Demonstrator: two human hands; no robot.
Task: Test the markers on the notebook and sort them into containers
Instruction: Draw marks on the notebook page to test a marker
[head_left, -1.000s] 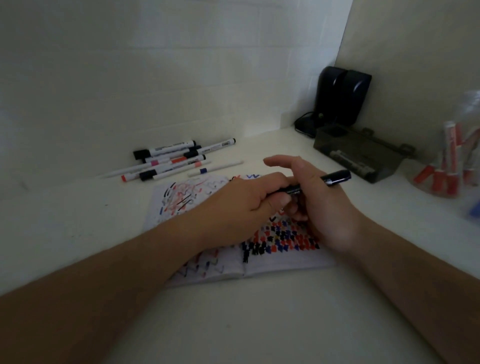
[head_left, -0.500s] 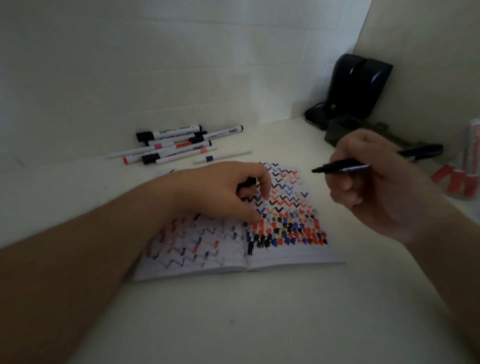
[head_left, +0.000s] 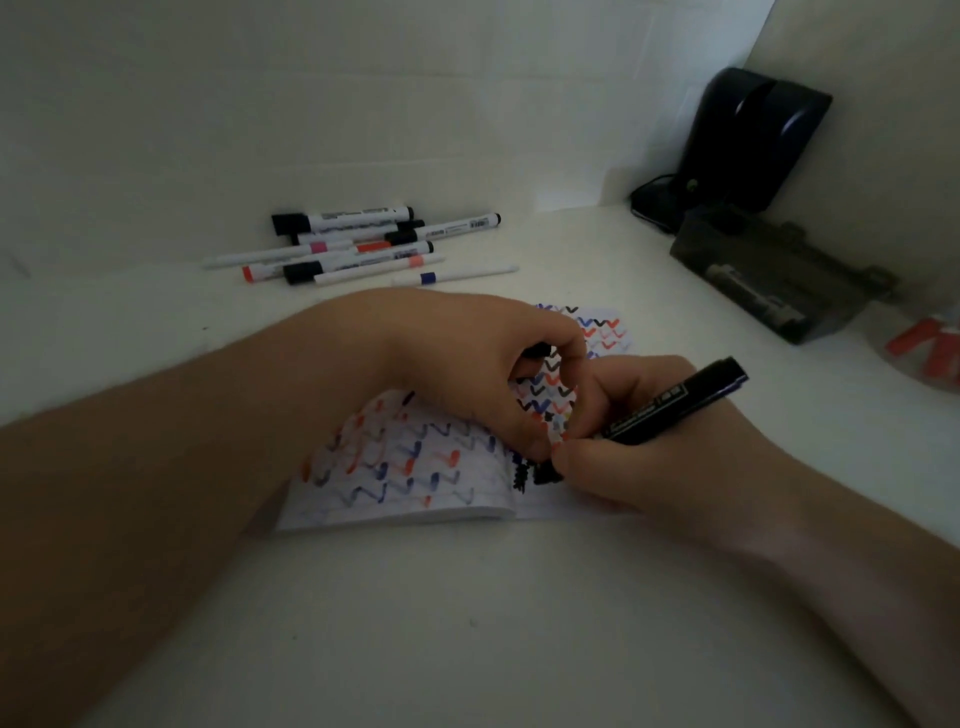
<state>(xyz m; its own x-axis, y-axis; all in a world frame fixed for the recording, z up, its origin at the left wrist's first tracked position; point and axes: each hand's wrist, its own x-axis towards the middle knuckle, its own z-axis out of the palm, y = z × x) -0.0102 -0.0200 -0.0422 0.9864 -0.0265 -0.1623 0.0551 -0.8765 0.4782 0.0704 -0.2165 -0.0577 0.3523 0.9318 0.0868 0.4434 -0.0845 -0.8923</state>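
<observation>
black marker (head_left: 670, 405) light, stiff, smooth barrel; grip low by tip | right hand (head_left: 649, 452) clamped on it, tip at notebook (head_left: 395, 467) on desk (head_left: 467, 623) | left hand (head_left: 483, 364) curled round dark cap (head_left: 535, 352), resting on page

Your right hand (head_left: 660, 447), which was raised above the counter with the black marker (head_left: 675, 402) half a second ago, is now resting low on the open notebook (head_left: 415, 467), tip down by the black scribbles. Your left hand (head_left: 483, 374), now holding the pulled-off cap (head_left: 535, 352), is pressing the page.
</observation>
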